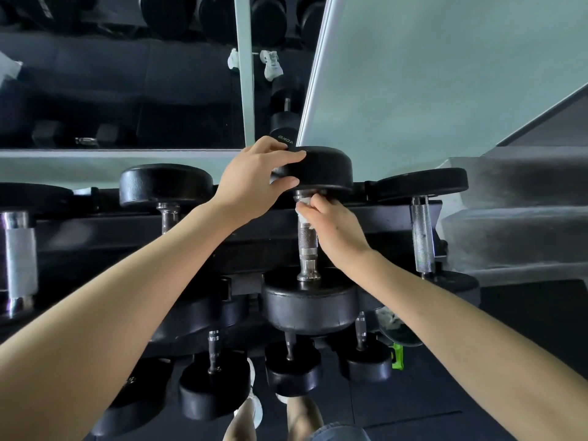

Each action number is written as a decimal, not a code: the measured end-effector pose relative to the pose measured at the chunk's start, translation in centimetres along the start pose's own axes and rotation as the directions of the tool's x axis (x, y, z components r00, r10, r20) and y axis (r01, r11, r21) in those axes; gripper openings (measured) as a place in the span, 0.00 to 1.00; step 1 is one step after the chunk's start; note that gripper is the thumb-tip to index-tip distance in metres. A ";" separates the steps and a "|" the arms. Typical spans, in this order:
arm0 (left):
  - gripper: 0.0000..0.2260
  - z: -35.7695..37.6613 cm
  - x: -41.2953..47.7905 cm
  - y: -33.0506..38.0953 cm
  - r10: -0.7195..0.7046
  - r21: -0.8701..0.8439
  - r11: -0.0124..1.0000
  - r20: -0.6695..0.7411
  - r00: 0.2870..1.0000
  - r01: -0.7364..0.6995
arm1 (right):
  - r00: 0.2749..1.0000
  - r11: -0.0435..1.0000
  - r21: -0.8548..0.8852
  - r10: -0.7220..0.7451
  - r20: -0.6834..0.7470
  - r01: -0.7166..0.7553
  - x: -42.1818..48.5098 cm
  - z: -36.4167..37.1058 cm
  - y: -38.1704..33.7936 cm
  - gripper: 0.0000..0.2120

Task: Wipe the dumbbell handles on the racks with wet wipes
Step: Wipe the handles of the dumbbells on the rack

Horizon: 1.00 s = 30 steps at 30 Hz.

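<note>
Left hand (pixel 254 183) grips the far dumbbell head (pixel 321 168); right hand (pixel 337 230) pinches a wet wipe (pixel 302 207) on the handle (pixel 306 243). Other dumbbells (pixel 165 186) flank it; a mirror (pixel 127 90) sits just behind.

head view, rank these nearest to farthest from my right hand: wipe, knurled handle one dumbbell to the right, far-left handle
1. wipe, pinched in the right hand itself
2. knurled handle, next dumbbell to its right
3. far-left handle, at the picture's left edge
</note>
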<state>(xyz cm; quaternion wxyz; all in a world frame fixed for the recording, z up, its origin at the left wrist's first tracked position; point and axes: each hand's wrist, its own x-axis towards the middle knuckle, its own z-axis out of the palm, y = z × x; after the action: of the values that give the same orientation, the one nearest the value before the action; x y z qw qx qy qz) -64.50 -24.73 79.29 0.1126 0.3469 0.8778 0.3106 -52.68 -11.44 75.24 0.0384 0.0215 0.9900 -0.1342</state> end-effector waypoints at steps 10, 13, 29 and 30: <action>0.19 0.1 -0.1 0.0 0.002 0.011 1.000 -0.003 1.000 -0.002 | 0.997 0.892 -0.450 -0.018 0.069 0.047 1.0 -0.1 -1.6 0.13; 0.19 0.0 -0.1 0.2 -0.003 0.005 1.000 0.009 1.000 0.003 | 0.993 0.929 -0.357 -0.067 0.099 0.099 -1.1 0.7 -1.3 0.16; 0.19 0.3 -0.7 0.4 -0.011 -0.008 1.000 -0.022 1.000 0.011 | 0.966 0.949 -0.182 -0.253 0.057 0.259 -2.9 0.2 1.5 0.23; 0.18 0.4 -0.7 0.5 -0.011 -0.008 1.000 -0.024 1.000 0.011 | 0.972 0.954 -0.187 -0.230 0.049 0.235 -1.9 -0.3 1.6 0.22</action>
<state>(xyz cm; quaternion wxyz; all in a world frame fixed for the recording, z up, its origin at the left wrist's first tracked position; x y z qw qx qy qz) -63.61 -24.77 79.28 0.1052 0.3380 0.8798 0.3173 -50.75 -9.91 75.29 0.0375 -0.1005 0.9933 -0.0422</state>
